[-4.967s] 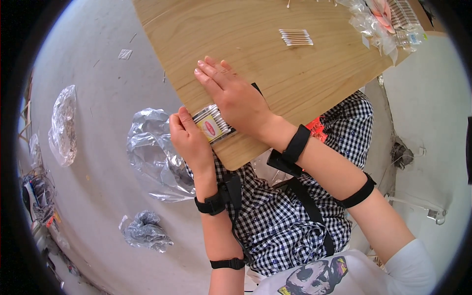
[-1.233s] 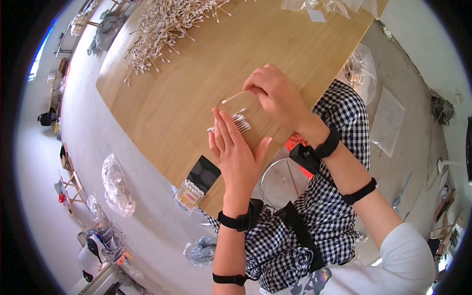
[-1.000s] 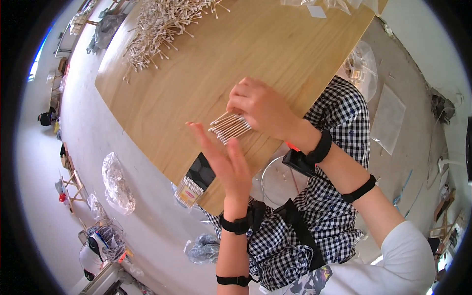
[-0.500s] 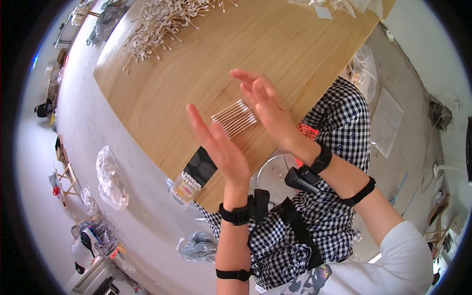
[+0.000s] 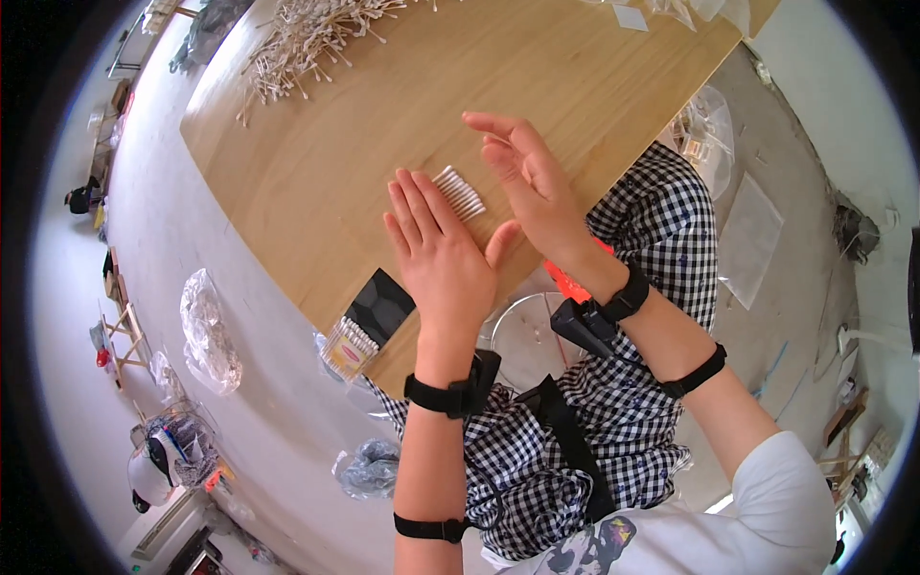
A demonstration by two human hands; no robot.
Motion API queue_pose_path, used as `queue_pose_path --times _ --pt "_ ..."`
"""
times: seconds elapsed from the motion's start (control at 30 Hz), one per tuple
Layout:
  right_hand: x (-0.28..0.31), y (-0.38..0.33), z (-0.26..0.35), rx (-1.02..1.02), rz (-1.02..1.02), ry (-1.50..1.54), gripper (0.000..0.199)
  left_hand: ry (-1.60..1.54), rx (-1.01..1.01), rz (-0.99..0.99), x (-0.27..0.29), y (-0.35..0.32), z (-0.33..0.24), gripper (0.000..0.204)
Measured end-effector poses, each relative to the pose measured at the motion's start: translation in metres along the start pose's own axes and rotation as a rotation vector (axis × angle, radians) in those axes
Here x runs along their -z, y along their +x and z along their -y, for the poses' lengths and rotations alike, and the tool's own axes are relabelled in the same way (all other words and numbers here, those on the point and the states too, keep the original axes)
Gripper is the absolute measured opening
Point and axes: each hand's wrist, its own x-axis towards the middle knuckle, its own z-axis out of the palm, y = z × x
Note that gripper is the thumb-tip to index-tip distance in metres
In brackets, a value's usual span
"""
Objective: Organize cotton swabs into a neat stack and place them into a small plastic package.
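Note:
A small row of white-tipped cotton swabs point(image 5: 462, 195) lies side by side on the wooden table point(image 5: 537, 77). My left hand point(image 5: 443, 251) is spread flat, palm down, over one end of the row, hiding part of it; whether it presses on them I cannot tell. To the right of the swabs, my right hand point(image 5: 539, 192) is held edgewise with its fingers loosely bent and nothing in it. By the table's near edge, a clear pack of cotton swabs point(image 5: 349, 347) with a yellow-and-pink label sits against a black sheet or pad point(image 5: 381, 309).
A large heap of loose swabs point(image 5: 311, 43) covers the far left of the table. Clear plastic bags point(image 5: 671, 11) and a white card point(image 5: 630, 17) lie at its far right. Below the near edge is a round stool point(image 5: 527, 331). Crumpled plastic point(image 5: 209, 331) lies on the floor.
My left hand has turned from edgewise to palm down over the swabs. My right hand has shifted slightly right and away from them.

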Motion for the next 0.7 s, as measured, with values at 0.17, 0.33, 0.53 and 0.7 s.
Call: queue_pose_path --times 0.17,0.33,0.53,0.7 --pt "0.014 0.006 -0.011 0.271 0.109 -0.351 0.016 -0.028 0.067 -0.054 -0.005 -0.014 -0.008 0.094" --pt "0.017 0.004 -0.006 0.343 0.201 -0.488 0.012 -0.063 0.085 -0.094 -0.007 -0.014 -0.009 0.094" --pt "0.018 0.003 -0.007 0.328 0.191 -0.559 0.011 -0.068 0.084 -0.111 -0.009 -0.013 -0.011 0.097" --pt "0.018 0.004 -0.008 0.378 0.19 -0.591 0.011 -0.065 0.082 -0.12 -0.01 -0.013 -0.011 0.098"
